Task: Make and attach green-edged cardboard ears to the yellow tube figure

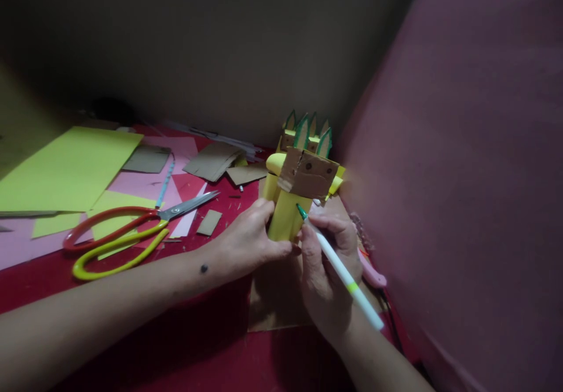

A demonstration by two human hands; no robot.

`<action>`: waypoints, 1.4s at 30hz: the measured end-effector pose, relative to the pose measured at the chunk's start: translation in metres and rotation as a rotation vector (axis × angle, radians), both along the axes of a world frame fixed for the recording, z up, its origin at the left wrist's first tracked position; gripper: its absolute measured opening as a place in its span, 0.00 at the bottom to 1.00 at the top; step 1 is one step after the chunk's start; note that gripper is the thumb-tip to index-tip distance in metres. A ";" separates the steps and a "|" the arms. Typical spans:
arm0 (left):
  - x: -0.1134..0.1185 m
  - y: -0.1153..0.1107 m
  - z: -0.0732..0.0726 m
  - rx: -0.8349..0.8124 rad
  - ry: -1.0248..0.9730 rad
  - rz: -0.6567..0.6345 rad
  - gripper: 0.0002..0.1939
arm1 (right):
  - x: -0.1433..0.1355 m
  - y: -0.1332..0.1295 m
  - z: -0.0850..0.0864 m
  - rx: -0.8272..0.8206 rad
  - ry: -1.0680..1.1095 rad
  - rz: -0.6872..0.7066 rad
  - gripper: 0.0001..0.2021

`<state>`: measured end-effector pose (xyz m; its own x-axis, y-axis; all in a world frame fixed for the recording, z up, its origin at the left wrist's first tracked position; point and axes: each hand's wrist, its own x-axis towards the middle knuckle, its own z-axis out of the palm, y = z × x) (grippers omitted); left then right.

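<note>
My left hand [257, 236] is closed on the lower part of a paper-and-cardboard figure [284, 219], its thumb across the yellow front. The figure has a brown cardboard block [310, 173] with two dark dots, and green-edged pointed pieces [302, 132] rise behind it. In my right hand [329, 257] is a white felt-tip pen [341, 269] with a green tip, held like a writing tool. That tip is at the figure's yellow surface just under the block; whether it touches I cannot tell.
Large scissors [118, 233] with red and yellow handles lie partly spread on the left. Around them are yellow paper [74, 169], cardboard scraps [213, 160] and a blue-white pencil [165, 185]. A cardboard sheet [277, 301] lies beneath my hands; a pink-handled tool [373, 271] is to the right, beside a pink wall [475, 175].
</note>
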<state>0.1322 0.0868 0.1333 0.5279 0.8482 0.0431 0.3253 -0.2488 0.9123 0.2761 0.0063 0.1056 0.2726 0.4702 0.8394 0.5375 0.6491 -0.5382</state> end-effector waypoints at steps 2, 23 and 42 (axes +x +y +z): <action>0.000 0.000 -0.001 0.001 0.000 0.000 0.32 | 0.000 0.001 0.000 0.003 -0.007 0.006 0.15; -0.004 0.000 0.004 0.039 0.009 0.003 0.24 | 0.003 -0.006 0.009 -0.038 -0.108 0.027 0.14; -0.006 0.000 0.007 0.032 0.049 -0.015 0.23 | 0.003 -0.011 0.017 -0.088 -0.141 0.066 0.12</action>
